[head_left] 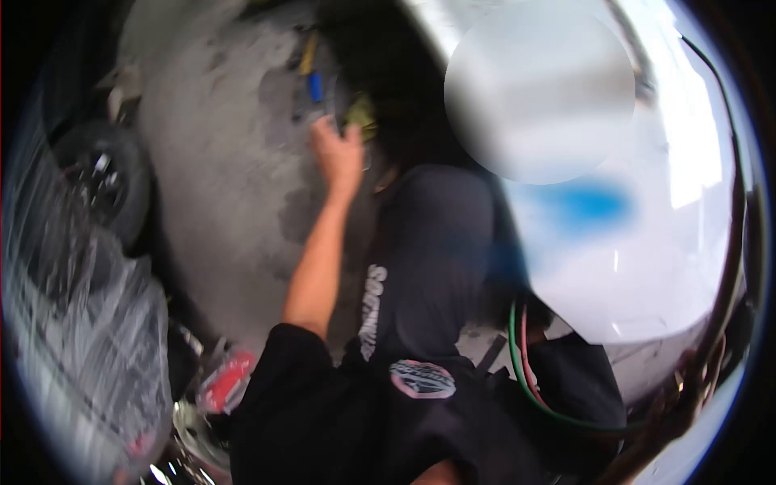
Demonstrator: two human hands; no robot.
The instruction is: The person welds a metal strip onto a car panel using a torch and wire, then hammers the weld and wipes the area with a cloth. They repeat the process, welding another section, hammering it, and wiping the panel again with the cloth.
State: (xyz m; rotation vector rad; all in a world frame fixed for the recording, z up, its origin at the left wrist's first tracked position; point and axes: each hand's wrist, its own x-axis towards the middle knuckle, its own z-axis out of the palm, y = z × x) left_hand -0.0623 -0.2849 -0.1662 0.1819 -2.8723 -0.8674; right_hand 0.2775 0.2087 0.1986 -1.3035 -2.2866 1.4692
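My left hand [339, 155] reaches out low over the grey concrete floor, its thumb and fingers apart. Just beyond the fingertips is a slim tool with a blue and yellow handle [314, 81]; motion blur hides whether the fingers touch it. Beside my thumb lies a crumpled yellow-green item [361, 115] whose kind I cannot make out. My right hand cannot be made out in the frame.
A white car body panel [614, 283] fills the right side. Green and red hoses [524, 364] loop near my leg. A wheel [105, 182] and clear plastic sheeting [97, 356] are at left, with a red-lensed lamp [226, 381] below.
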